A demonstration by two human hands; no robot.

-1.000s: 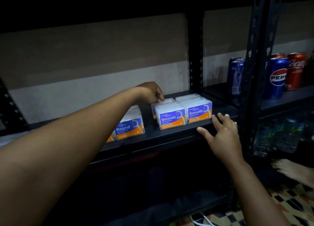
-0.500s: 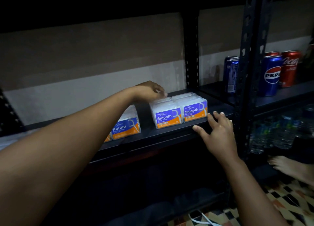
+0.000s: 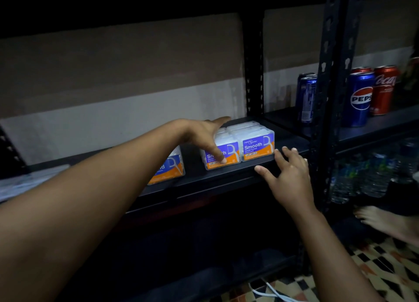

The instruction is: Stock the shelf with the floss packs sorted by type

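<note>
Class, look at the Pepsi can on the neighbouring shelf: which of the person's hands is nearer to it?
Right. The right hand rests at the shelf edge, below-left of the Pepsi can; the left hand is farther left, on the floss packs.

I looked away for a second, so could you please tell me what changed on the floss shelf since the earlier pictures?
The left hand moved from the back of the left Smooth floss pack toward its front, spread open, thumb on its label. The right hand stayed open at the shelf edge. The Smooth packs and the Round floss pack kept their places.
</note>
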